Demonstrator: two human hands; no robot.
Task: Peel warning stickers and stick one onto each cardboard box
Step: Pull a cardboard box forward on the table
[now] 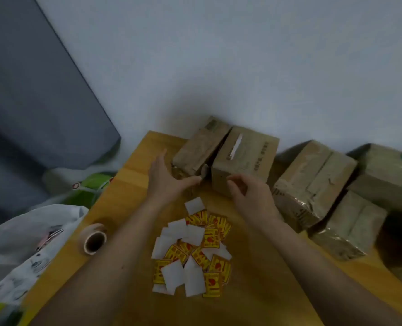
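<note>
Several yellow-and-red warning stickers and white backing papers lie in a loose pile [193, 250] on the wooden table [129, 184]. Several taped cardboard boxes stand along the wall: two at the back [200, 147] [249, 156] and more on the right [313, 180] [350, 227] [388, 170]. My left hand [169, 177] reaches toward the back-left box with straight fingers and its thumb stretched right. A small pale scrap [204, 171] sits at the thumb tip, in the gap between the two back boxes. My right hand [249, 191] hovers at the front of the second box, fingers curled, nothing visible in them.
A roll of brown tape [94, 241] lies near the table's left edge. White and green plastic bags [30, 236] sit below that edge on the left. A grey panel [35, 90] leans against the white wall behind them.
</note>
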